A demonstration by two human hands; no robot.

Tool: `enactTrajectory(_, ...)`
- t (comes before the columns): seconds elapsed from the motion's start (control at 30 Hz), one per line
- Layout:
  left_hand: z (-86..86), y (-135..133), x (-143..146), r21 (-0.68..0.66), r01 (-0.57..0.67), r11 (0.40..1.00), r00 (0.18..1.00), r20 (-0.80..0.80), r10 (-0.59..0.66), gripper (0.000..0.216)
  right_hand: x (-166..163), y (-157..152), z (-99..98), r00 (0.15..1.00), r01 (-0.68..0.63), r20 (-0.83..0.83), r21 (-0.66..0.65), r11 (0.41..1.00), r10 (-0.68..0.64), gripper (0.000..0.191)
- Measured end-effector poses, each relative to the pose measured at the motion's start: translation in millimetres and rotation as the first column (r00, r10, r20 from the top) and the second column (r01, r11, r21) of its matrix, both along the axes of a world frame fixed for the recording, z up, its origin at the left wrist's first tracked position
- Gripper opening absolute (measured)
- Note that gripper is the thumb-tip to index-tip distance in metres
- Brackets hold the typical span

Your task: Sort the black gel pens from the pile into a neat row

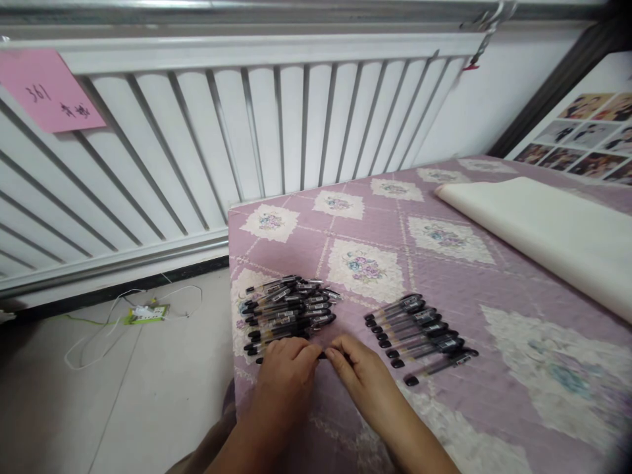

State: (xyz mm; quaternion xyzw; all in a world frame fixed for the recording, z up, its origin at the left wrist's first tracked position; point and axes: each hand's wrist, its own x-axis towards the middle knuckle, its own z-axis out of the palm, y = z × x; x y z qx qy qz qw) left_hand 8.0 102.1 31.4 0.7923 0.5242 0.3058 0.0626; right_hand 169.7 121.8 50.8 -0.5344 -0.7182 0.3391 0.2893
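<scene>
My left hand (286,375) and my right hand (358,372) meet fingertip to fingertip on the purple floral cloth (444,276), both pinched on one black pen (322,355) that shows only between them. Just beyond the left hand lies a heap of black pens (289,309). To the right of my right hand, a second group of black pens (419,332) lies side by side in a slanting row.
A cream roll of material (553,230) lies at the right on the cloth. A white radiator (222,131) with a pink note (52,89) stands behind. On the floor at left lie a white cable and a small green item (145,315). Photo prints (587,135) are at far right.
</scene>
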Motion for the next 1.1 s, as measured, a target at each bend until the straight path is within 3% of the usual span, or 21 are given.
enactTrajectory(0.13,0.0,0.4,0.8,0.016,0.002,1.000,1.000,0.019,-0.002,0.024,1.4,-0.1,-2.0,0.999,0.017,0.034,0.030,0.999,-0.018,0.035)
enactTrajectory(0.37,2.8,2.6,-1.9,0.016,0.014,1.000,1.000,0.023,-0.014,0.022,3.4,-1.3,-0.1,0.979,0.001,-0.200,-0.154,0.988,-0.032,0.011)
enactTrajectory(0.63,1.5,1.1,-0.6,-0.015,0.016,1.000,1.000,-0.001,-0.016,0.022,1.7,-0.6,2.2,0.999,0.029,-0.044,-0.020,0.999,-0.030,0.026)
enactTrajectory(0.9,1.0,1.4,-0.2,-0.014,0.016,1.000,0.999,0.045,-0.015,0.023,2.5,-1.8,-1.7,0.991,0.003,-0.131,-0.066,0.998,-0.012,0.012)
enactTrajectory(1.1,0.8,1.1,-1.4,-0.022,0.031,0.999,0.999,0.008,-0.031,0.023,1.8,-1.5,1.8,0.999,0.013,-0.037,-0.018,1.000,-0.013,0.025)
